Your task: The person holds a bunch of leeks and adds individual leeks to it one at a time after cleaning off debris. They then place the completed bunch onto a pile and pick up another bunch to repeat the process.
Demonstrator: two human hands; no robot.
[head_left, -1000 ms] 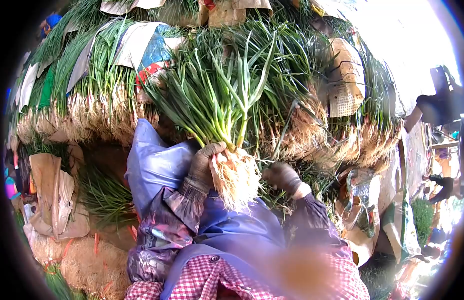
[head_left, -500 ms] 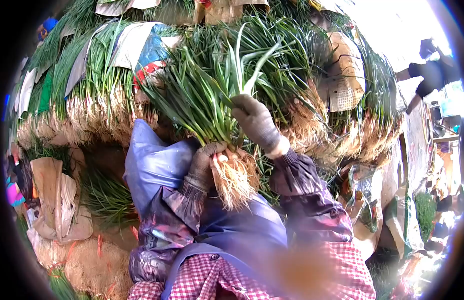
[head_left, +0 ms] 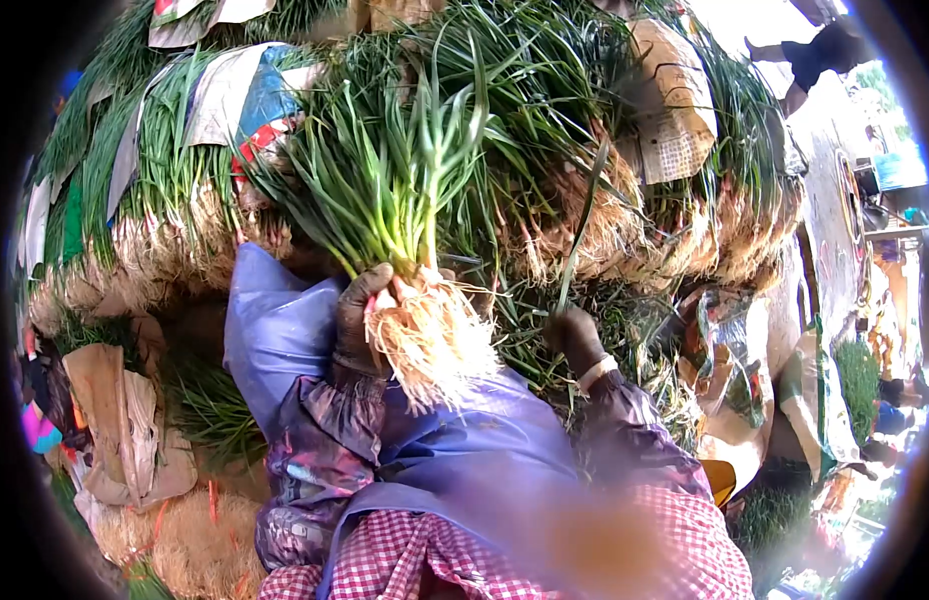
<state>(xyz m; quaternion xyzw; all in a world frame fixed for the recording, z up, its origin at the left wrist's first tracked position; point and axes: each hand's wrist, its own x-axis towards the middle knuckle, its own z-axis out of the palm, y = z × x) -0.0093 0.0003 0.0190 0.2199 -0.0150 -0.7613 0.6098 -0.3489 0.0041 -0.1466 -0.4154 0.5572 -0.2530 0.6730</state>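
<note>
My left hand [head_left: 359,318], in a dark glove, is wrapped round a bunch of green garlic [head_left: 410,235] just above its roots. The flat green leaves fan upward, and pale tangled roots [head_left: 430,335] hang over my blue apron [head_left: 485,430]. To the right and lower down, my right hand [head_left: 577,340], gloved too, is closed on the lower end of a long single green leaf [head_left: 588,215] that points up. Below and around that hand lie loose leaves and trimmings [head_left: 640,355].
Rows of garlic bundles [head_left: 185,200] with roots toward me are stacked ahead, partly covered by sacking [head_left: 675,100]. More bundles lie at the lower left [head_left: 185,530]. Folded sacks [head_left: 125,420] rest on the left. Another person [head_left: 820,55] is at the upper right.
My right hand has moved from the bunch's leaves down and to the right, with a single leaf now in it. My left hand and the bunch have shifted slightly left.
</note>
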